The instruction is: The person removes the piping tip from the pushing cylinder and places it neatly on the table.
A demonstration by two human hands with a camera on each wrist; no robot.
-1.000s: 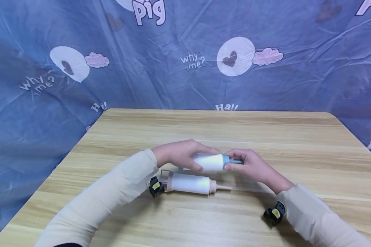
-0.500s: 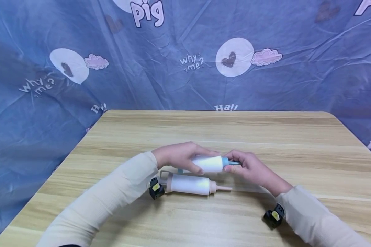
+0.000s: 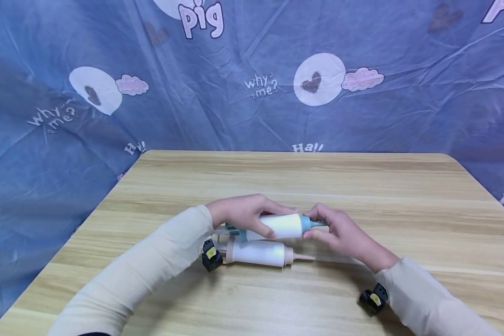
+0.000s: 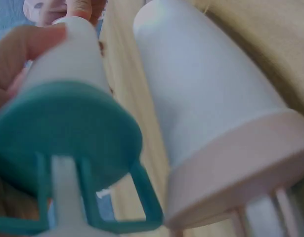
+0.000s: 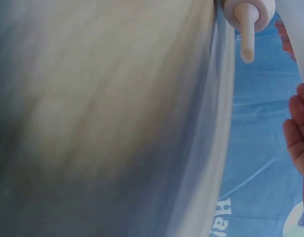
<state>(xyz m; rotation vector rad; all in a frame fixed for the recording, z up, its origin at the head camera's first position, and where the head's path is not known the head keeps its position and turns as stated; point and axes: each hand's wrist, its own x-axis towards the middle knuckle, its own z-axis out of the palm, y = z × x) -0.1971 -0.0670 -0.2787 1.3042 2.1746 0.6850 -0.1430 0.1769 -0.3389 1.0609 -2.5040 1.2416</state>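
"Where's the teal tube [image 3: 287, 227]?"

"In both hands, over the table [image 3: 302, 182], just behind the pink tube [image 3: 258, 253]. The left wrist view shows bare wood between the barrels; whether the ends touch, I can't tell."

"And the grip?"

"The left hand [image 3: 252, 213] clasps the white barrel [image 4: 77, 54], thumb on the near side. The right hand [image 3: 339, 232] pinches around the collar [image 3: 305, 223] and nozzle [image 3: 318, 223]."

"Heavy?"

"Light, I'd guess: stiff, hollow-looking plastic, probably slick."

"Best hold?"

"Round the barrel, where it's broad. The nozzle may bend, and the loop handle [image 4: 127, 227] could slide or snap under a sideways pull."
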